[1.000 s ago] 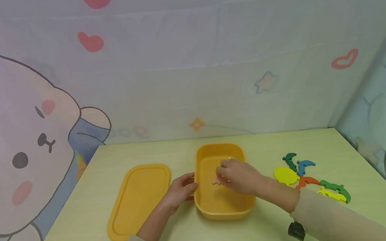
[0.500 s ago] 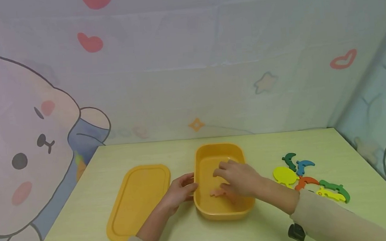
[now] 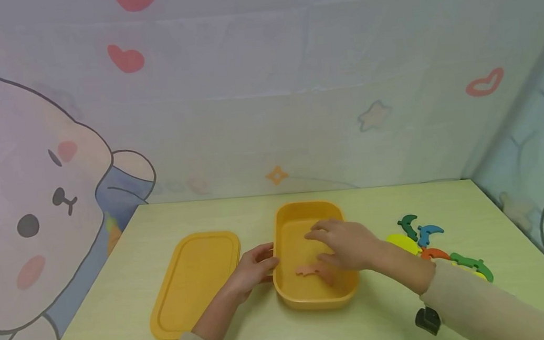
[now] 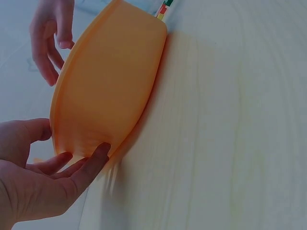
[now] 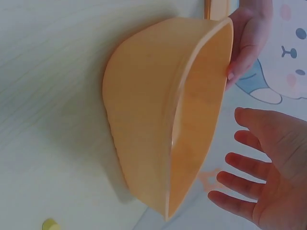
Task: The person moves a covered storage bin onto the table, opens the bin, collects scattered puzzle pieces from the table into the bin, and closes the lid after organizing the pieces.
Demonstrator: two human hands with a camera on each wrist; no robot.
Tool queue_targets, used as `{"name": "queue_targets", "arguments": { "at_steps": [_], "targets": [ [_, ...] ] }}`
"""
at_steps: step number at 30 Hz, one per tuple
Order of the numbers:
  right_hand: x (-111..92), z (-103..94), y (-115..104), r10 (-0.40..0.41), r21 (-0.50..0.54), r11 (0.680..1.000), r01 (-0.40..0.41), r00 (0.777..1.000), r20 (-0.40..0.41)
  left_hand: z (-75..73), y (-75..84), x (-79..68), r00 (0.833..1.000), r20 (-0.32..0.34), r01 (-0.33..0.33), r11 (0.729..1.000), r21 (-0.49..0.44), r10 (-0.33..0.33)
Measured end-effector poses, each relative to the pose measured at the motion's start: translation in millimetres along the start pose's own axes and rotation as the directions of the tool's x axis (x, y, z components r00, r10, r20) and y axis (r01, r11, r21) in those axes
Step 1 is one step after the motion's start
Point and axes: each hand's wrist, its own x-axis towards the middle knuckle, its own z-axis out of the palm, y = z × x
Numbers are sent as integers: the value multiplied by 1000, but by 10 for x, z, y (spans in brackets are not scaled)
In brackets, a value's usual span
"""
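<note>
Right hand (image 3: 350, 244) — fingers spread, holding nothing; the pink piece (image 3: 313, 270) lies at their six o'clock inside the box (image 3: 316, 303). Left hand (image 3: 250, 270), fingers parted, touches the box's nine-o'clock side.

Apparently a play corner — cartoon-printed cloth (image 3: 267, 96) behind a wood-grain table (image 3: 256, 218).

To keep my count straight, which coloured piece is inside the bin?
The pink piece, lying in the bin; the other visible pieces lie on the table, to the bin's right.
</note>
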Motion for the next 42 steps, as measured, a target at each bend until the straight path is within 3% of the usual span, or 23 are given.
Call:
{"name": "queue_targets", "arguments": {
  "at_steps": [19,42],
  "targets": [
    [-115,-151,400,61,-4,998,-61,998,-9,5,30,-17,1000,3,0,1000,-4,0],
    [-435,-74,788,124,46,991,-124,992,5,8,8,-25,1000,1,-11,1000,-18,11]
  ]
}}
